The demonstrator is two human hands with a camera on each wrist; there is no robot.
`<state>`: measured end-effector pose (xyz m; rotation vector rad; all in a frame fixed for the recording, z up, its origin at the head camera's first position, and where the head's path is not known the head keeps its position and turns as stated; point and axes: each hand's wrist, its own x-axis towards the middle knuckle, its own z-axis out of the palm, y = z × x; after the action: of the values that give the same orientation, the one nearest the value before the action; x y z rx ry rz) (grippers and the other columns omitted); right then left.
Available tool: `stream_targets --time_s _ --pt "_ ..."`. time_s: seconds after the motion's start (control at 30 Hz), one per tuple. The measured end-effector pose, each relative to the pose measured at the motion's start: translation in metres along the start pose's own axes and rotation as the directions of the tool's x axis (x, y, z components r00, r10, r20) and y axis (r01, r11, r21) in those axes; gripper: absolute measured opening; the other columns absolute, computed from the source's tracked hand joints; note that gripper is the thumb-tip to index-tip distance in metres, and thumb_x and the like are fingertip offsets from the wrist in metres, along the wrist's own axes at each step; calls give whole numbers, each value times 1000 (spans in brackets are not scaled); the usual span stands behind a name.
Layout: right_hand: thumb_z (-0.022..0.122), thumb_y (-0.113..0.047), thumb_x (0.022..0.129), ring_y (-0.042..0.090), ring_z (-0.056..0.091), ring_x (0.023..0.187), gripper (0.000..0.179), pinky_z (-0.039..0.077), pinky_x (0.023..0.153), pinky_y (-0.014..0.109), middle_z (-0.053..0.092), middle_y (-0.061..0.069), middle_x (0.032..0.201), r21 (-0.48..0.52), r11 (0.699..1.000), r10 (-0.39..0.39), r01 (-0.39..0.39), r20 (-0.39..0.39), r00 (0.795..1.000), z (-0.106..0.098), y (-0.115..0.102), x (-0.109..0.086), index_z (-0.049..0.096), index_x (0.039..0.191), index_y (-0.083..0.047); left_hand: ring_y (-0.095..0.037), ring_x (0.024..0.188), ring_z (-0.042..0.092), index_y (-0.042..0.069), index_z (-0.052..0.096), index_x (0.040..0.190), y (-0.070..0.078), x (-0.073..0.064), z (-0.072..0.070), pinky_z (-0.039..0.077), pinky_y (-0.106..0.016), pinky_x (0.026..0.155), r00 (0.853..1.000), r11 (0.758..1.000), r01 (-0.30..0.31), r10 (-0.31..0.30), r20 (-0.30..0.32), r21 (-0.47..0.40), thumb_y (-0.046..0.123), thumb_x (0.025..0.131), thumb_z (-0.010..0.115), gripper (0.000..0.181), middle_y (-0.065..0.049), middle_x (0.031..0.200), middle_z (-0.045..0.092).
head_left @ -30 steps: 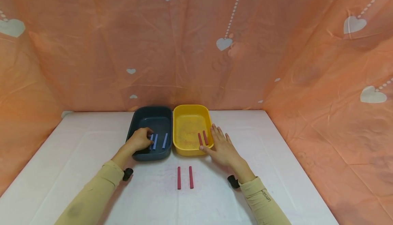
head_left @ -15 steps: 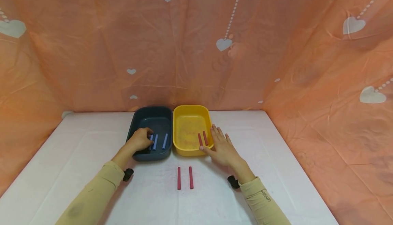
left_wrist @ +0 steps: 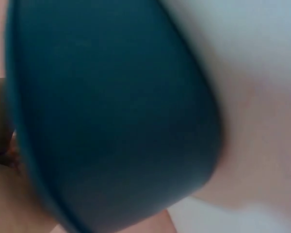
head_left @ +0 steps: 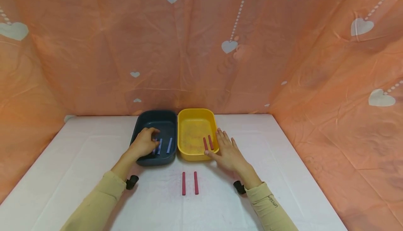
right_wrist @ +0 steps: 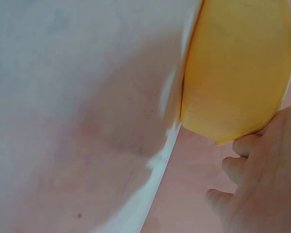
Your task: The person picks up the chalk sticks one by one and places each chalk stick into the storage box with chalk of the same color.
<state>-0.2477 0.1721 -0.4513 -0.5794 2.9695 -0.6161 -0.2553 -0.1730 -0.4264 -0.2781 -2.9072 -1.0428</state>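
Observation:
Over the near left part of a dark blue tray (head_left: 165, 127), my left hand (head_left: 142, 143) hovers with thumb and index finger apart. Below its fingertips lie three blue chalk sticks (head_left: 169, 145); the hand partly covers the leftmost one. In the left wrist view the tray wall (left_wrist: 111, 111) hides most of that hand. My right hand (head_left: 229, 153) rests with straight, spread fingers against the right side of a yellow tray (head_left: 192, 129), its thumb at the near rim. Two red chalk sticks (head_left: 205, 143) lie inside that tray. Fingertips touch the yellow wall in the right wrist view.
Two more red chalk sticks (head_left: 184, 183) lie side by side on the white tabletop (head_left: 157, 206), in front of the trays. Both trays stand close together at the back edge. Orange cloth (head_left: 201, 66) with white hearts hangs behind and at the sides.
My left hand has lifted slightly, and its thumb and index finger have parted from the leftmost blue chalk stick, which stays in the dark tray. My right hand has not moved.

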Motion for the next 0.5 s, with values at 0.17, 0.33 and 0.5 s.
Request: stream_targets --time_s 0.17,0.33,0.5 --pt "51 -70 98 31 6 160 102 5 127 57 4 10 174 0 1000 -8 8 -5 1000 0 0 0 12 166 -5 -28 95 66 -9 59 134 13 -12 -2 55 -40 80 1000 997 1 -3 -23 -81 4 91 73 47 -29 122 55" --pt "51 -71 98 31 6 160 103 5 127 57 5 10 174 2 1000 -10 10 -5 1000 1 0 0 12 166 -5 -31 101 67 -6 58 136 25 -26 -1 58 -37 77 999 988 -2 -6 -52 -155 7 94 73 47 -27 127 54" --pt "50 -71 98 31 6 160 102 6 126 57 5 10 174 -6 1000 -17 17 -15 1000 1 1 1 12 166 -5 -30 105 67 -2 61 135 39 -39 2 58 -32 77 997 979 -17 0 -82 -204 10 94 73 44 -23 127 56"
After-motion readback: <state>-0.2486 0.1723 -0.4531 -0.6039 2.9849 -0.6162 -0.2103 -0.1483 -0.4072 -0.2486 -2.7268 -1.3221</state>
